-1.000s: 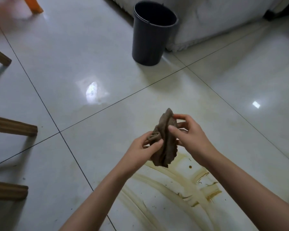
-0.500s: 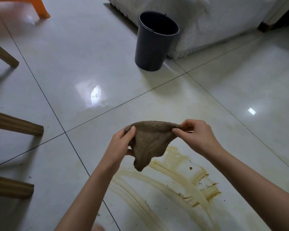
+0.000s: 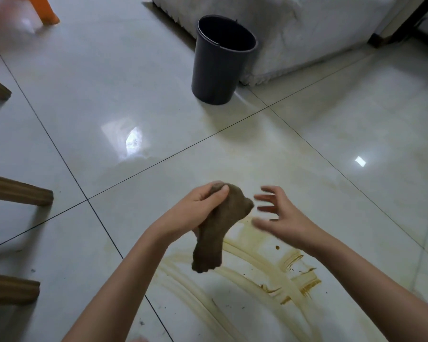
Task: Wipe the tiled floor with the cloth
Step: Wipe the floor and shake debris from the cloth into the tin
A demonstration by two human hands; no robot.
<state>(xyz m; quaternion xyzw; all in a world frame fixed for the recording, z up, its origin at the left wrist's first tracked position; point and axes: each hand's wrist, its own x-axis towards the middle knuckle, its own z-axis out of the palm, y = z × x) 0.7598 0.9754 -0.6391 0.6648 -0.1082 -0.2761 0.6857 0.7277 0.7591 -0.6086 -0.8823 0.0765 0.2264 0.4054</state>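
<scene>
Left hand (image 3: 198, 208) grips the top of a brown cloth (image 3: 214, 233), thumb and fingers curled round the bunched upper end. The cloth hangs down from that grip in a loose, crumpled fold, clear of the floor (image 3: 109, 95), its lower end dangling above the near tile. Right hand (image 3: 279, 215) sits just beside the cloth, fingers spread and straight, slightly blurred, holding nothing; fingertips close to the cloth's upper right bulge, and whether they touch it cannot be told. Floor is glossy pale tile with thin dark grout lines. Yellow-brown smears (image 3: 269, 270) curve across the tile beneath and in front of the hands, with darker streaks toward the right and small dark specks scattered around. Dark bin (image 3: 220, 62) stands upright farther back, near the corner of a piece of furniture under a white cover (image 3: 307, 28). Wooden legs (image 3: 17, 191) enter from the left edge; an orange leg (image 3: 47, 11) shows at the top left corner.
</scene>
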